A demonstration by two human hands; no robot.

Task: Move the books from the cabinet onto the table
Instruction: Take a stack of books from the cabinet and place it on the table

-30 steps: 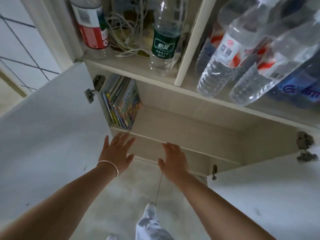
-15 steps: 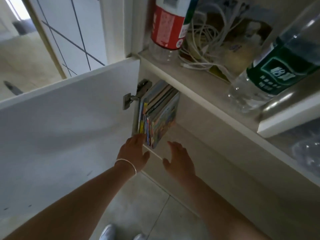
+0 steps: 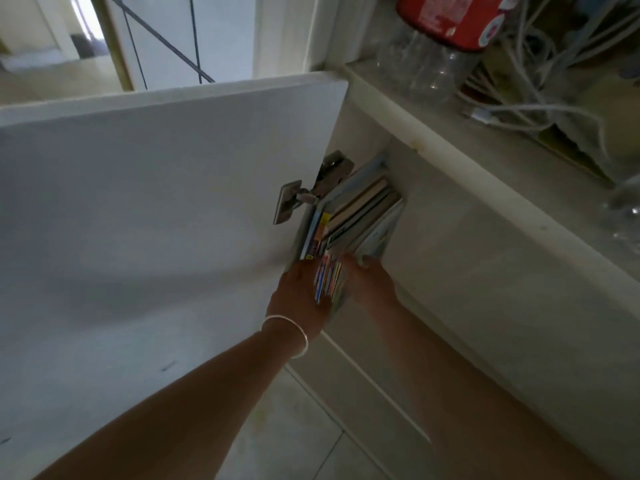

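Note:
A stack of thin colourful books (image 3: 349, 223) stands upright at the left end of the lower cabinet shelf (image 3: 460, 258), against the side wall by the door hinge (image 3: 304, 195). My left hand (image 3: 299, 299), with a thin bracelet at the wrist, presses on the left side of the stack's near end. On the right side my right hand (image 3: 372, 282) presses against the cover. The books are clamped between both hands, with their lower front corners sticking out past the shelf edge.
The white cabinet door (image 3: 156, 220) stands open on the left, close beside my left arm. On the shelf above sit a red-labelled plastic bottle (image 3: 440, 39) and a tangle of white cables (image 3: 540, 81). Pale floor tiles (image 3: 287, 431) lie below.
Both hands moved forward from in front of the shelf edge to the books and closed on either side of the stack. The camera moved in closer and to the left.

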